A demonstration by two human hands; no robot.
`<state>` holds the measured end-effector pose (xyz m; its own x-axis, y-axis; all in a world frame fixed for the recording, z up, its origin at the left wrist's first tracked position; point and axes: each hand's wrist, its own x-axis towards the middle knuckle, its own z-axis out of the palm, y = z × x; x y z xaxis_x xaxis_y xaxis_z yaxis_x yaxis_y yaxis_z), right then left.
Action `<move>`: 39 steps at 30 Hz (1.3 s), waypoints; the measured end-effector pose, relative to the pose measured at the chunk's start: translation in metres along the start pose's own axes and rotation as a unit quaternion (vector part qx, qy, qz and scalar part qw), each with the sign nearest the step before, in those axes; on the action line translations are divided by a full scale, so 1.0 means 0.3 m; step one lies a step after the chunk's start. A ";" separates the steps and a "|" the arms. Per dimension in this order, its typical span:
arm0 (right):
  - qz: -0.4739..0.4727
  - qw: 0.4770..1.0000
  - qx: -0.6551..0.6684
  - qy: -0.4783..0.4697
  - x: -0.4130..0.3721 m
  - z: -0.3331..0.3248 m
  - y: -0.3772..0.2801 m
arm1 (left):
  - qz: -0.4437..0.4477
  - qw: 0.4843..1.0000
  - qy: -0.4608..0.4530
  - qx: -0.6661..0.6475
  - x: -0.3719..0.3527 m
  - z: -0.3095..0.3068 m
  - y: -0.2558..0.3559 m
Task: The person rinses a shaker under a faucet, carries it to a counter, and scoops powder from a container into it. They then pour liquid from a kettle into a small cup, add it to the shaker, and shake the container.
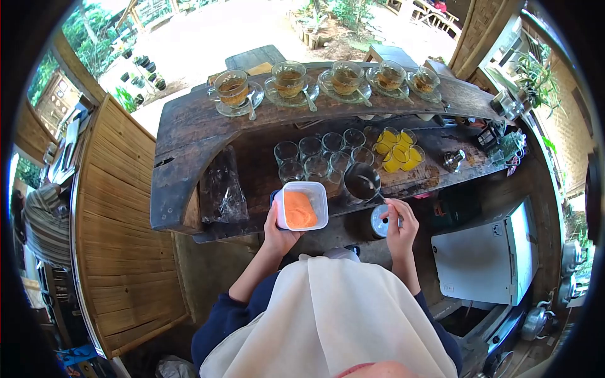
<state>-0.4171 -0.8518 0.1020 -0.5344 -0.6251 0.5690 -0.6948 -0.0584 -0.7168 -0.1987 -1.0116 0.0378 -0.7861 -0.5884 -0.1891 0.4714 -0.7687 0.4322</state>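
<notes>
My left hand (278, 234) is wrapped round a white square plastic tub (320, 217) that holds orange powder (300, 210). Something dark blue, perhaps a lid, shows at the tub's left edge. With closed fingers, my right hand (401, 225) pinches the thin handle of a spoon (382, 198). The spoon's other end lies at the dark pot (362, 181), and I cannot make out what is on it. Behind the tub, several empty glasses (310, 146) stand in rows on the lower shelf. Several glasses of yellow drink or filling (398, 151) stand to their right.
Along the wooden counter (189, 129), several glass cups (288, 80) of brown drink stand on saucers with spoons. A metal shaker-like vessel (454, 159) is right on the shelf. A white refrigerator (472, 263) stands right; a woven bamboo partition (123, 220) borders the left.
</notes>
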 end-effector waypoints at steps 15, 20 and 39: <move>-0.100 0.985 0.127 0.054 -0.020 -0.002 -0.103 | 0.033 0.999 -0.018 0.019 -0.066 -0.029 0.070; -0.166 0.953 0.231 -0.108 0.014 0.096 -0.139 | 0.043 0.998 -0.029 0.026 -0.080 -0.014 0.076; -0.126 0.813 0.387 -0.417 0.078 0.473 -0.319 | 0.138 0.971 -0.083 0.176 -0.282 -0.007 0.158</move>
<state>-0.2949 -0.9711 0.1267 0.3137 -0.8085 0.4979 -0.0475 -0.5370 -0.8422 -0.1091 -0.9989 0.0724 -0.7170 -0.6885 0.1089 0.5304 -0.4375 0.7261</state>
